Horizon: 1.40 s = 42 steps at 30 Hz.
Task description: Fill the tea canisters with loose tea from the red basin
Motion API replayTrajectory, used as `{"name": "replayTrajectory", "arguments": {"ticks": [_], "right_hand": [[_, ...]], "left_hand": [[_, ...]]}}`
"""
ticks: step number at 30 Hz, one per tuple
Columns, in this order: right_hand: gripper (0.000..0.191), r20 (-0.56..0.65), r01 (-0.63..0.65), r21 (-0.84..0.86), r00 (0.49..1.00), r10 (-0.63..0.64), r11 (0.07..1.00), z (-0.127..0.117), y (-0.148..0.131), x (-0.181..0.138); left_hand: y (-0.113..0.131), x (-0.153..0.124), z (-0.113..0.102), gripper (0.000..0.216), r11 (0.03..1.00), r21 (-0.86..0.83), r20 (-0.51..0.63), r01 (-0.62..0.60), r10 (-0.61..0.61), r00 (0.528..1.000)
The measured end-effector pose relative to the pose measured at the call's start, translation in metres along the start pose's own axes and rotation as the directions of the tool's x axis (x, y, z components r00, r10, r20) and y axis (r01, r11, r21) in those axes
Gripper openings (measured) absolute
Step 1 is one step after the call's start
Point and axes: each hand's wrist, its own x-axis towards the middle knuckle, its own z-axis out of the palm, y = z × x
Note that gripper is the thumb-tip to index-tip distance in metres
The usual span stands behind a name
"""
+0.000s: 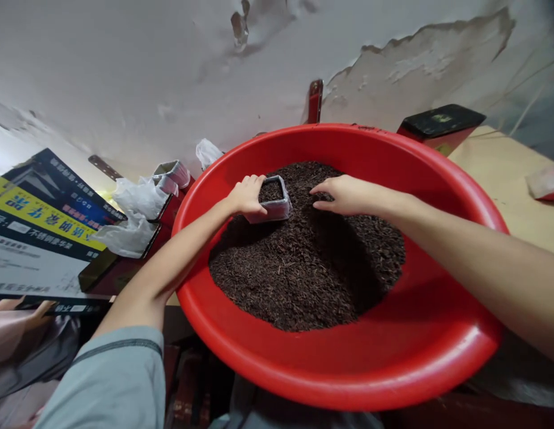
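Note:
A big red basin (438,333) fills the middle of the view and holds a heap of dark loose tea leaves (303,268). My left hand (246,195) is closed round a small clear square container (274,203) that rests on the far side of the heap and is partly filled with leaves. My right hand (343,193) lies flat on the leaves just right of the container, fingers stretched toward it, holding nothing.
White plastic bags (133,214) and a small tray lie left of the basin. A printed cardboard box (35,238) is at far left. A black and red scale (440,122) stands behind the basin on a wooden table (504,173). A peeling wall lies beyond.

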Motion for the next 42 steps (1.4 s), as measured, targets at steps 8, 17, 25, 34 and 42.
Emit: {"name": "replayTrajectory", "arguments": {"ticks": [8,17,25,34,42], "right_hand": [[0.075,0.175,-0.133,-0.042,0.975,0.139,0.99,0.02,-0.041,-0.002],[0.081,0.273,-0.073,-0.15,0.955,0.113,0.986,0.031,-0.081,-0.012],[0.058,0.207,0.031,-0.161,0.978,0.003,0.986,0.037,-0.079,-0.008],[0.041,0.167,0.167,-0.155,0.976,-0.141,0.974,0.038,-0.07,-0.002],[0.044,0.027,0.035,-0.097,0.999,-0.032,0.995,0.014,-0.051,0.003]], "left_hand": [[0.011,0.01,-0.003,0.109,0.998,0.055,0.016,0.013,-0.014,1.0],[0.018,0.008,-0.001,0.105,0.999,0.024,-0.007,0.048,-0.048,0.999],[0.011,0.018,-0.001,0.109,0.998,0.031,0.013,0.048,-0.048,0.999],[0.017,0.012,0.005,0.118,0.999,-0.022,-0.002,0.029,-0.029,1.0],[-0.065,-0.002,0.007,0.08,0.858,-0.343,0.07,0.383,-0.383,0.921]]}}
